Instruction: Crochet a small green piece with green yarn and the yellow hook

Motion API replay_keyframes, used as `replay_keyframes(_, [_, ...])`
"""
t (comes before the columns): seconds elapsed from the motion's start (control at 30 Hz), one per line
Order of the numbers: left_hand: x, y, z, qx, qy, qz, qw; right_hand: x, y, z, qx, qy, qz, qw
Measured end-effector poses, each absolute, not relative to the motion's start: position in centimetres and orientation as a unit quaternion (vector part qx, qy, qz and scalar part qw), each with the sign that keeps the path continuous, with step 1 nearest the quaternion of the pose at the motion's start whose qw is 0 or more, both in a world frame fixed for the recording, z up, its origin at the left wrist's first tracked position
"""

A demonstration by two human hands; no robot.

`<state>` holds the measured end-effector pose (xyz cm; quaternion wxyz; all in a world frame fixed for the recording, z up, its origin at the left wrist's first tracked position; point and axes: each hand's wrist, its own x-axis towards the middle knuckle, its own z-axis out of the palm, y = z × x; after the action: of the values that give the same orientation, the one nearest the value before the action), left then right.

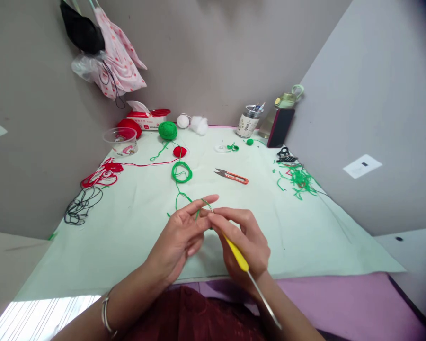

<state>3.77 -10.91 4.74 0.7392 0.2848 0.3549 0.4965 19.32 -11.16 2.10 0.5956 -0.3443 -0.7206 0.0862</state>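
Observation:
Near the table's front edge, my right hand [246, 241] is closed round the yellow handle of a crochet hook [237, 253], whose metal rear end points down and right. Green yarn [208, 204] passes over the raised index finger of my left hand [181, 232], and that hand's thumb pinches close to the hook tip. Whatever piece lies between the fingertips is mostly hidden. From my left hand the yarn runs back to a loose green coil [181, 172]. Orange-handled thread snips [232, 176] lie beyond my hands.
Red yarn [102, 173] and black cord [81, 206] lie left, near a clear plastic cup [121, 142]. Green [168, 130] and red balls [180, 152] sit farther back. A phone [281, 128], pen holder [249, 121] and green scraps [301, 180] are right.

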Motion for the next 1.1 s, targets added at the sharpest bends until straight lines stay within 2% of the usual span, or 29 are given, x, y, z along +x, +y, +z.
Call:
replay_keyframes(0.1, [3.4,-10.6,4.9,0.234,0.326,0.48,0.78,19.8,-11.1,2.3,-0.356,-0.689,0.124,0.619])
replay_keyframes(0.27, [3.4,-10.7,4.8,0.29,0.341,0.518,0.729,20.0,-10.9,3.2,-0.355,-0.598,0.307,0.65])
replay_keyframes(0.4, [3.4,-11.0,4.2,0.39,0.375,0.5,0.676,19.8,-10.7,2.8,-0.365,-0.596,0.344,0.627])
replay_keyframes(0.6, [2.8,-11.0,3.8,0.412,0.395,0.509,0.645,20.2,-10.5,2.5,-0.354,-0.547,0.409,0.639])
replay_keyframes(0.73, [2.8,-11.1,3.9,0.426,0.408,0.514,0.623,20.3,-11.1,3.2,-0.37,-0.599,0.342,0.622])
replay_keyframes(0.9, [3.4,-11.6,3.9,0.431,0.449,0.549,0.558,19.8,-11.7,2.6,-0.332,-0.739,0.1,0.577])
replay_keyframes(1.0, [3.7,-11.6,4.0,0.384,0.415,0.535,0.627,19.5,-11.7,1.7,-0.335,-0.762,-0.025,0.554])
replay_keyframes(1.07, [3.6,-11.5,4.3,0.331,0.375,0.501,0.706,19.6,-11.6,1.6,-0.347,-0.743,-0.012,0.572])
replay_keyframes(1.1, [3.5,-11.3,4.5,0.306,0.359,0.491,0.732,19.7,-11.6,1.8,-0.351,-0.73,0.04,0.586])
